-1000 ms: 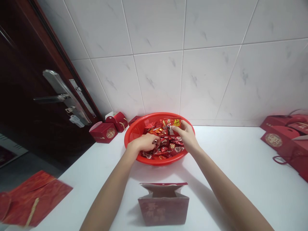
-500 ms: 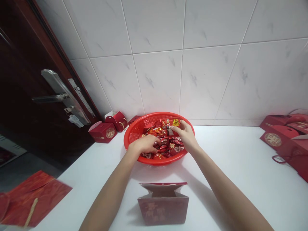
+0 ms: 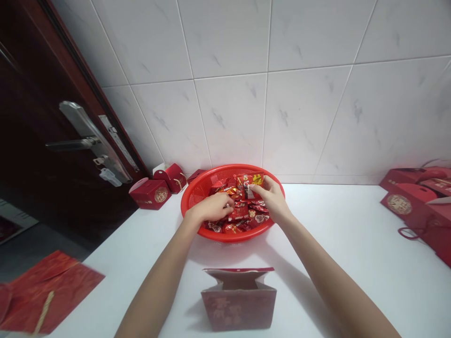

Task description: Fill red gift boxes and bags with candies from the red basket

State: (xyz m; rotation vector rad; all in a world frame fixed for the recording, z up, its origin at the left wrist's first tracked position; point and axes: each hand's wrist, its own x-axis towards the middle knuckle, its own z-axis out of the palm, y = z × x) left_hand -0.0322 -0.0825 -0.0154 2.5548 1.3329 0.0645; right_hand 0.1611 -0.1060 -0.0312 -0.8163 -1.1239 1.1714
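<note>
A red plastic basket stands near the wall with many red-wrapped candies inside. My right hand pinches a red packet with yellow print over the basket's right side. Over the left part of the candies, my left hand has its fingers closed on a red-wrapped candy. An upright red paper box with its top open stands in front of the basket, between my forearms.
Small red boxes sit left of the basket, by a dark door with a metal handle. A red bag with a rope handle lies at the lower left. More red boxes are piled at the right edge. Tiled wall behind.
My left hand has risen slightly from among the candies, and a red-wrapped candy now shows at its fingertips. My right hand and its packet have hardly moved.
</note>
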